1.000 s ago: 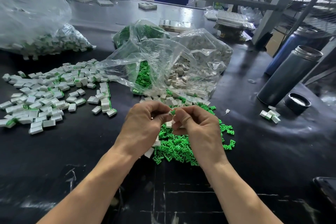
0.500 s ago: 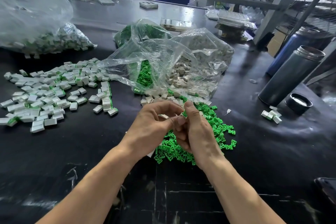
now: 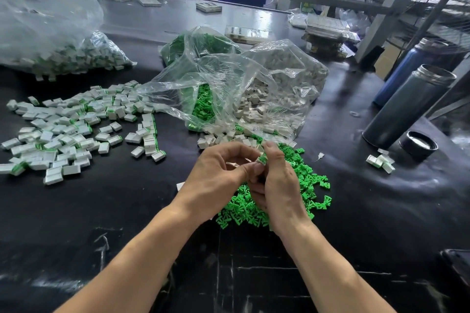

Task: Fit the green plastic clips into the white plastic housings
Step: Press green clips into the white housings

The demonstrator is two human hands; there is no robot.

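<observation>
Black and glossy, the table [image 3: 106,211] carries a heap of green clips [image 3: 312,185] beneath the left hand [image 3: 216,180] and right hand [image 3: 277,183], both pinching one white housing [image 3: 262,159] with a green clip between their fingertips, finished pieces [image 3: 71,129] scattered leftward.

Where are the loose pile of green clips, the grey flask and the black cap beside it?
Loose pile of green clips [image 3: 309,185]: head view, on the right part of the pile, beside the right hand.
Grey flask [image 3: 407,107]: head view, on the middle of its body.
Black cap [image 3: 418,145]: head view, on its top rim.
</observation>
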